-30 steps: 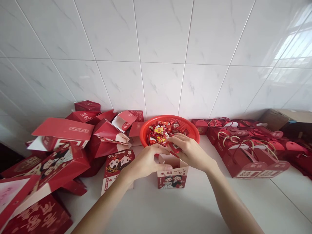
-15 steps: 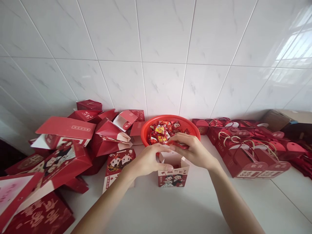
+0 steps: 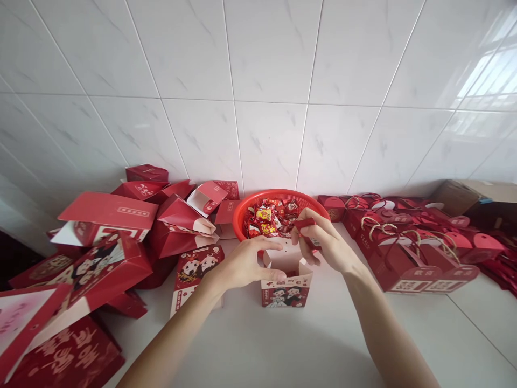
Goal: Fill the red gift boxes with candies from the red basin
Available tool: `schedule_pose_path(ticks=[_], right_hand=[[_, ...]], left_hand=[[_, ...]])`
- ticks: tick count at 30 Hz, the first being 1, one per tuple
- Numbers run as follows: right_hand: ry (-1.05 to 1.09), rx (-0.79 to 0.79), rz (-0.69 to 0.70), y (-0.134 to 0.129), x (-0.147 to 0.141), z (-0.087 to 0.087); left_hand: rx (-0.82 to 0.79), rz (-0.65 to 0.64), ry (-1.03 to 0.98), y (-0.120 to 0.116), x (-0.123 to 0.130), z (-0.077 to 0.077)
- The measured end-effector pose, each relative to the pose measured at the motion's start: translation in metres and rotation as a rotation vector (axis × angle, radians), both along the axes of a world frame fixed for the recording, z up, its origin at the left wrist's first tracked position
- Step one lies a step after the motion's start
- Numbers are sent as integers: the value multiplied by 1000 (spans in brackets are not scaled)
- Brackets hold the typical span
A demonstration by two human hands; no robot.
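Note:
An open-topped red and white box (image 3: 285,295) with a cartoon couple on its front stands on the white table. My left hand (image 3: 250,264) grips its left side, thumb at the front rim and fingers at the back flap. My right hand (image 3: 323,240) is above the box's right side, its fingers closed on small red-wrapped candies. Just behind is a red plastic basket (image 3: 241,221) with wrapped candies (image 3: 265,215) in it. The bottom inside the box is mostly hidden; something red shows there.
Unfolded and half-folded red boxes (image 3: 109,207) are piled at the left. A flat printed box (image 3: 197,269) lies beside my left forearm. Rows of closed red boxes with rope handles (image 3: 407,267) stand at the right, near a cardboard box (image 3: 456,196). A tiled wall (image 3: 270,140) rises behind.
My right hand has turned and shifted slightly right, its fingers now curled, with a red wrapper showing above them. My left hand stays on the box.

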State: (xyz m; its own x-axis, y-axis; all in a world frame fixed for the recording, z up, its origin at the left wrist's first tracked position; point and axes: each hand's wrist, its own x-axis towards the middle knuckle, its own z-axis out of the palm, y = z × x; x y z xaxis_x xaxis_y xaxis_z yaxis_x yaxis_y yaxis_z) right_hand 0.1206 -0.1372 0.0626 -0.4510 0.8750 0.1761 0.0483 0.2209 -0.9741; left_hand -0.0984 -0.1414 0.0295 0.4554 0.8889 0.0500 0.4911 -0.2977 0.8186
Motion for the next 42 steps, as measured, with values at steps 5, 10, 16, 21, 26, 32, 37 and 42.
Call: schedule_pose_path(ticks=[5,10,16,21,26,32,37,42], right_hand=[[-150,183,43,0,-7,-3],[-398,321,181,-2,-4,-4],[-379,392,80,-3,4,1],[-264,456,-168,1,17,9],[-217,417,-234,7,30,10],[-127,327,-126,14,28,5],[45,183,87,18,13,-2],[93,138,8,20,11,-7]], left_hand=[[-3,3,18,0,1,2],[-25,-37,-7,-1,2,4],[9,-77,-32,0,0,2],[52,-118,-9,2,-1,-2],[133,-86,-13,3,1,-3],[233,202,-218,13,-3,11],[357,243,-330,15,-1,26],[404,192,-394,13,-1,25]])
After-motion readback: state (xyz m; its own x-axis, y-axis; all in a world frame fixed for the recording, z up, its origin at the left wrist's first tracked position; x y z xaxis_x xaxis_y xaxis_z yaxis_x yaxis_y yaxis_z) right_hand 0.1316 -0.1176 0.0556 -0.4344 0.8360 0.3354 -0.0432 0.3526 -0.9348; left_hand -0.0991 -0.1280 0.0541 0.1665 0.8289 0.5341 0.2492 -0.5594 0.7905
